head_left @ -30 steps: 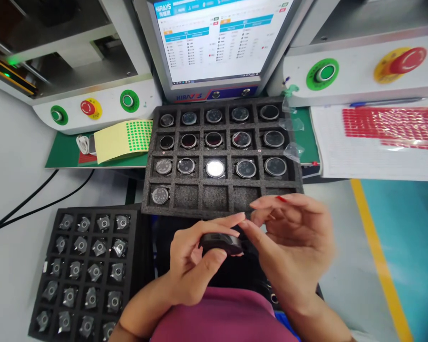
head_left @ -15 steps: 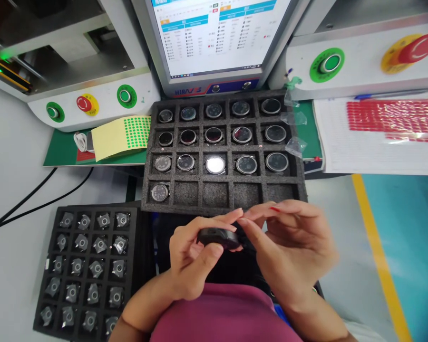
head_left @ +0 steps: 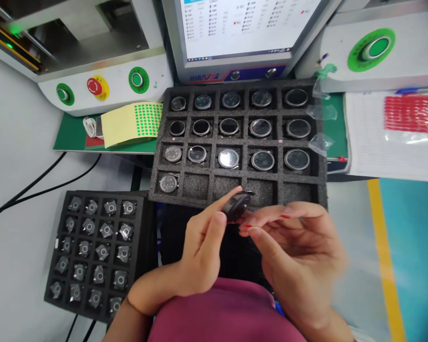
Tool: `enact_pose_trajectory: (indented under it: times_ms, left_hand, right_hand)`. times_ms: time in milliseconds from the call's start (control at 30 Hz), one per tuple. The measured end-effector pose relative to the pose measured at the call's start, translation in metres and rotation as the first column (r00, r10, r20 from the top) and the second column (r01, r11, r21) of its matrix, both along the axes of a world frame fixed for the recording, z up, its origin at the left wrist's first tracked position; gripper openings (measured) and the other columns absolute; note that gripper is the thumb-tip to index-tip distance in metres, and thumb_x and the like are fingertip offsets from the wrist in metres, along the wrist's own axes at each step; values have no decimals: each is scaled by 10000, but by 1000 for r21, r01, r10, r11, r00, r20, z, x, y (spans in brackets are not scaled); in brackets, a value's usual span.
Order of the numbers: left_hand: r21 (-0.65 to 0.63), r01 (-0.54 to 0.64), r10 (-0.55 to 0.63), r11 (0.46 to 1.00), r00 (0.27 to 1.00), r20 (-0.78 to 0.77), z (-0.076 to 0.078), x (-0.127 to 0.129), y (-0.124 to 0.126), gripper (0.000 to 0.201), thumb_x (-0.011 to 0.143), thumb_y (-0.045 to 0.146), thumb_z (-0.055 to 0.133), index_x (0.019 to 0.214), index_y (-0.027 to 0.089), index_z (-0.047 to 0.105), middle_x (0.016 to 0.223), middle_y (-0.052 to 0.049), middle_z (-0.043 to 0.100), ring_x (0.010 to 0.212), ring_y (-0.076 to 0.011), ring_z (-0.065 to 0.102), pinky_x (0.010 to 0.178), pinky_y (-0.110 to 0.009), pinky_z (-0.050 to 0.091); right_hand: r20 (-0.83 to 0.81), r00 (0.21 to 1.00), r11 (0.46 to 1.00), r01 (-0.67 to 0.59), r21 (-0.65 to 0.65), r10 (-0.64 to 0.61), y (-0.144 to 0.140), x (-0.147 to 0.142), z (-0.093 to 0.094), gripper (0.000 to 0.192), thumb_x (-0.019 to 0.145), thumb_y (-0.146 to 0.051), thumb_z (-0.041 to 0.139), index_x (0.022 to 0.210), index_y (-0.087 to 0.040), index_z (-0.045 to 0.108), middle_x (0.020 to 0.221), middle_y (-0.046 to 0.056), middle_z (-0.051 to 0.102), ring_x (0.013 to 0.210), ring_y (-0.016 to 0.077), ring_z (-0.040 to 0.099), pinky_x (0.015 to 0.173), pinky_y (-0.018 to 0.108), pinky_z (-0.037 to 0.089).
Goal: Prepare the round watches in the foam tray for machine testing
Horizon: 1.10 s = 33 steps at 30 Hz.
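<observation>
A dark round part (head_left: 236, 206) is pinched by the left hand (head_left: 203, 247); the blurred right hand (head_left: 299, 251), fingers loosely spread, hides its lower edge.

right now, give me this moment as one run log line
left hand: holds round black part | right hand: fingertips at part | part over foam tray front row | second tray at left

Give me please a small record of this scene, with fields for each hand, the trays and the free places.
left hand: pinches a small black round part
right hand: open, fingertips beside the part
upper foam tray: round parts in three full rows, one part in the near row
free pockets: four, near row
lower-left tray: small grey parts
</observation>
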<state>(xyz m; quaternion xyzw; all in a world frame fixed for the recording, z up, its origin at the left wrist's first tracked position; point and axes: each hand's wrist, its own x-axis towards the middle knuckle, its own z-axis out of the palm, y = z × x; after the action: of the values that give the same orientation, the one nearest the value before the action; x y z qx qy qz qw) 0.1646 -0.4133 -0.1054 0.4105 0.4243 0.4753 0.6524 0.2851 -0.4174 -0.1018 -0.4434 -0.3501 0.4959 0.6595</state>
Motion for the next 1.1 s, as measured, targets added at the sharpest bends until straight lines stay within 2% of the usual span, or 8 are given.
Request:
enact_pose_trajectory:
  times_ms: [100, 400, 733, 933, 1100]
  left_hand:
    - [82, 39, -33, 996, 997, -76, 3, -2, 1, 360, 1046, 303, 441, 1358, 254, 615, 1406, -64, 624, 1304, -224, 588, 1132, -386, 455]
    - [260, 88, -30, 962, 975, -220, 6, -5, 1, 386, 1036, 239, 439, 1400, 202, 561, 1402, -112, 619, 1232, -234, 642, 1076, -407, 520]
    - [287, 142, -61, 947, 960, -275, 6, -6, -1, 438, 1038, 199, 403, 1467, 167, 482, 1481, -135, 542, 1307, -241, 588, 1128, -405, 485]
    - [281, 143, -57, 949, 955, -292, 7, -5, -1, 435, 1040, 200, 393, 1466, 201, 480, 1497, -115, 528, 1304, -237, 591, 1131, -433, 489]
    - [354, 125, -16, 927, 955, -296, 5, -5, -2, 447, 1033, 173, 397, 1475, 194, 464, 1503, -121, 521, 1334, -228, 563, 1142, -419, 477]
  right_hand:
    - [-13, 1000, 1000, -1, -4, 1, 3, -2, 1, 334, 766, 20, 703, 950, -228, 575, 770, -52, 709, 714, 92, 700, 724, 201, 619]
    - [39, 999, 999, -26, 25, 25, 3, -2, 4, 389, 717, 71, 690, 936, -231, 580, 771, -51, 704, 696, 97, 692, 715, 213, 619]
    - [99, 995, 1000, 19, 17, -20, 4, -7, 2, 325, 749, -6, 733, 912, -234, 568, 745, -49, 681, 649, 97, 671, 690, 230, 612]
    - [112, 993, 1000, 23, -4, -22, 2, -7, 3, 344, 748, -4, 725, 933, -251, 572, 743, -46, 676, 655, 110, 664, 670, 242, 608]
    - [114, 993, 1000, 22, -13, -20, 2, -8, 4, 312, 763, -43, 735, 919, -252, 563, 726, -44, 661, 639, 113, 655, 640, 245, 604]
